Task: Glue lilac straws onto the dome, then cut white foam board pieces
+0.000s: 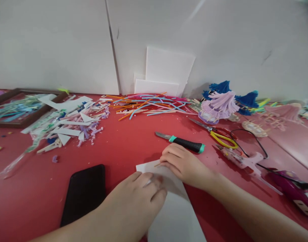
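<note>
A white board [175,215], flat like foam board or card, lies on the red table in front of me. My right hand [184,164] is closed at its far right edge, fingers pinched around a thin tan stick [157,165] whose tip pokes out to the left. Curled over the board's left side is my left hand [141,195], its fingers closed and slightly blurred; whatever they hold, if anything, is hidden. Just beyond my right hand lies a utility knife [186,144] with a black and teal handle, blade out to the left. A black phone [84,193] rests left of my left hand.
Scissors [226,137], a glue gun [242,158] with a cord and a purple power strip [292,188] lie at right. Behind them stand fuzzy-stem models [219,106]. Pipe cleaners [149,104] and scraps [70,121] spread along the back, near a brown frame [20,125].
</note>
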The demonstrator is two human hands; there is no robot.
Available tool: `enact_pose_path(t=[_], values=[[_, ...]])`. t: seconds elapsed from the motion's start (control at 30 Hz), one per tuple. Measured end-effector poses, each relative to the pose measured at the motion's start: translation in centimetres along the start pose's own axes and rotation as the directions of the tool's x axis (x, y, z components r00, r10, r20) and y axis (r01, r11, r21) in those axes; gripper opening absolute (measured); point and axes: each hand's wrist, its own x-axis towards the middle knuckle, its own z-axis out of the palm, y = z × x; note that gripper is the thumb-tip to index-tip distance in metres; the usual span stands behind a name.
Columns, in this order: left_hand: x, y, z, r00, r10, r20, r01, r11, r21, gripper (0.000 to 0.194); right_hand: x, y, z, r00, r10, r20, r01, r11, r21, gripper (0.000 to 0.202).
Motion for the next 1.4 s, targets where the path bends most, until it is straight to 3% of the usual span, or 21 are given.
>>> enact_pose_path(t=[0.1, 0.2, 0.3, 0.4, 0.47, 0.57, 0.7, 0.87, 1.0, 1.13, 1.27, 1.33, 1.4], values=[[0.4, 0.6, 0.4, 0.998, -0.011, -0.065, 0.012, 1.000, 0.008, 0.079, -0.4, 0.2, -1.8, 0.994, -0.039, -0.098, 0.037, 0.999, -0.028, 0.015], [0.3, 1.0, 0.0, 0.999, 0.000, -0.043, 0.000, 1.000, -0.005, 0.073, -0.9, 0.4, -3.0, 0.986, 0.048, -0.160, -0.052, 0.998, -0.019, 0.012], [-0.2, 0.7, -1.8, 0.999, 0.005, 0.053, 0.003, 0.989, -0.150, 0.062, -1.1, 0.7, -2.8, 0.984, 0.127, -0.122, -0.132, 0.991, -0.031, 0.013], [-0.6, -0.1, -3.8, 0.995, 0.085, 0.052, -0.072, 0.974, -0.216, 0.069, -1.1, 1.0, -2.1, 0.981, 0.186, -0.054, -0.188, 0.981, -0.037, 0.015], [-0.4, -0.6, -4.3, 0.997, 0.065, 0.048, -0.054, 0.980, -0.190, 0.064, -1.1, 0.9, -1.8, 0.972, 0.230, -0.051, -0.230, 0.973, 0.010, 0.013], [0.2, -1.0, -3.4, 0.992, 0.086, 0.097, -0.066, 0.978, -0.198, 0.066, -0.9, 0.7, -2.0, 0.954, 0.287, -0.089, -0.277, 0.955, 0.110, 0.015], [1.0, -0.7, -1.0, 0.992, 0.021, 0.126, -0.005, 0.992, -0.124, 0.076, -0.6, 0.3, -2.7, 0.934, 0.337, -0.123, -0.314, 0.934, 0.174, 0.015], [0.8, 0.4, 0.7, 0.988, -0.082, 0.131, 0.085, 0.996, -0.013, 0.087, -0.1, -0.8, -2.8, 0.888, 0.455, -0.063, -0.418, 0.859, 0.296, 0.014], [0.4, 1.2, 1.3, 0.992, -0.104, 0.069, 0.100, 0.993, 0.057, 0.076, 0.1, -1.6, -2.2, 0.854, 0.518, 0.052, -0.457, 0.698, 0.551, 0.018], [0.4, 1.4, 1.1, 0.996, -0.083, 0.044, 0.079, 0.993, 0.084, 0.078, 0.1, -1.4, -1.3, 0.823, 0.534, 0.195, -0.442, 0.386, 0.809, 0.022], [0.7, 1.3, 0.2, 0.991, -0.085, 0.104, 0.079, 0.995, 0.058, 0.077, -0.2, -1.0, -0.9, 0.816, 0.522, 0.248, -0.363, 0.129, 0.923, 0.025], [0.8, 1.3, -0.4, 0.987, -0.098, 0.126, 0.095, 0.995, 0.034, 0.076, -0.3, -1.1, -0.9, 0.816, 0.524, 0.243, -0.341, 0.098, 0.935, 0.024], [0.9, 1.3, -0.8, 0.983, -0.116, 0.140, 0.116, 0.993, 0.010, 0.072, -0.3, -1.4, -1.0, 0.809, 0.554, 0.196, -0.336, 0.163, 0.928, 0.021]])
